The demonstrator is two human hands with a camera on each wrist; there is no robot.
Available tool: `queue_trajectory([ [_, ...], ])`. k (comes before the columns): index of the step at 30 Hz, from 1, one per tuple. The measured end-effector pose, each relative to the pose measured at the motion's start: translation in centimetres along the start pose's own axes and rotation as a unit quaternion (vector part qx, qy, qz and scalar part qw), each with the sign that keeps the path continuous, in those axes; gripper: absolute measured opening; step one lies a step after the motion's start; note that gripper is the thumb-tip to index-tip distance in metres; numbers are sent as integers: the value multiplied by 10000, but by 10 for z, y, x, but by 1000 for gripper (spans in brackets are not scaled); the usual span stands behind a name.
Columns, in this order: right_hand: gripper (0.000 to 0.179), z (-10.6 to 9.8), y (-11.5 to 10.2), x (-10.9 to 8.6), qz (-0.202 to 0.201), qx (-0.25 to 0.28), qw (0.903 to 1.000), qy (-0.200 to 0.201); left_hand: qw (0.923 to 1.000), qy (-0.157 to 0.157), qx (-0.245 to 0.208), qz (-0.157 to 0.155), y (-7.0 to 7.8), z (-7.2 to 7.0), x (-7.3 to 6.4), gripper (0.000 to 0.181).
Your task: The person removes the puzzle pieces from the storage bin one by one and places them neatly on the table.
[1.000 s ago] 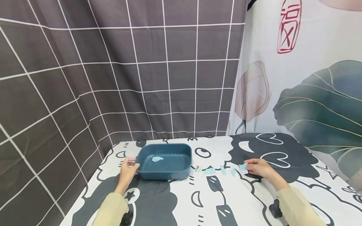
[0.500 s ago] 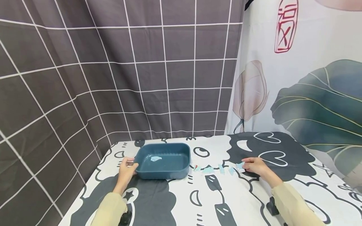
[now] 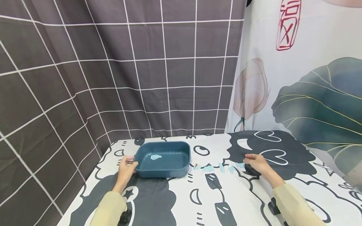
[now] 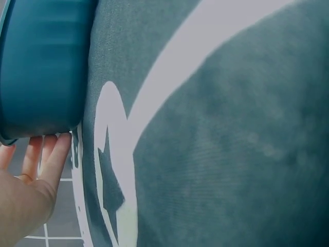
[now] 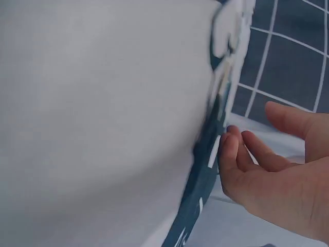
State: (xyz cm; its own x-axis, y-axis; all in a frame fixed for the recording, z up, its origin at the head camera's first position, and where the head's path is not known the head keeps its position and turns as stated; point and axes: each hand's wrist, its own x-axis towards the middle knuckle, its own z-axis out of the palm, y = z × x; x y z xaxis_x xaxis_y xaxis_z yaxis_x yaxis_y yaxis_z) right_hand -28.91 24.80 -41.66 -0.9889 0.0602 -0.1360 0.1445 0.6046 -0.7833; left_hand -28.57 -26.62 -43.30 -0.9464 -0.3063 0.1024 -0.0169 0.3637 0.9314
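A dark blue rectangular tub [image 3: 169, 173] sits on the cloth-covered table, with one pale blue flat piece [image 3: 156, 157] lying inside it. My left hand [image 3: 126, 169] is at the tub's left end. In the left wrist view, its extended fingers [image 4: 57, 154] touch the outer wall; the thumb is hidden there. To the right of the tub runs a row of several small pale blue flat pieces [image 3: 208, 169], one with a red mark. My right hand [image 3: 258, 164] is beside the rightmost piece [image 3: 240, 166], holding nothing, thumb and fingers apart in the right wrist view.
A black-and-white cartoon cloth [image 3: 195, 201] covers the table. A dark grid curtain [image 3: 181, 72] hangs behind and on the left, and a flower-printed curtain [image 3: 254, 91] at the right. Dark wrist devices [image 3: 272, 206] show beneath the sleeves.
My right hand has let go of the rightmost pale blue piece, which now lies at the end of the row, and its fingers have drawn slightly off it. My left hand stays at the tub.
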Motion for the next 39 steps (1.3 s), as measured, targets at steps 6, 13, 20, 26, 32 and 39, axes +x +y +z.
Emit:
queue_trajectory([
  [6, 54, -13, -10, 2, -186, 337, 9991, -153, 10000, 2, -3, -17, 1, 0, 1, 33],
  [13, 57, -20, -31, 5, -402, 703, 9960, -377, 9999, -72, 118, 2, 2, 0, 0, 33],
  [20, 56, -12, -65, 10, -789, 1003, 9905, -513, 10000, -37, 57, -32, 0, 0, 1, 34],
  [26, 55, 8, -89, 15, -976, 1300, 9845, -660, 10000, -36, 20, -11, -1, -1, 0, 33],
  [32, 51, 36, -110, 19, -1060, 1527, 9792, -810, 10000, 6, -85, 8, -3, 1, 1, 33],
  [39, 47, 70, -136, 26, -1255, 1603, 9740, -992, 9999, 73, -84, 67, -2, 3, 1, 32],
])
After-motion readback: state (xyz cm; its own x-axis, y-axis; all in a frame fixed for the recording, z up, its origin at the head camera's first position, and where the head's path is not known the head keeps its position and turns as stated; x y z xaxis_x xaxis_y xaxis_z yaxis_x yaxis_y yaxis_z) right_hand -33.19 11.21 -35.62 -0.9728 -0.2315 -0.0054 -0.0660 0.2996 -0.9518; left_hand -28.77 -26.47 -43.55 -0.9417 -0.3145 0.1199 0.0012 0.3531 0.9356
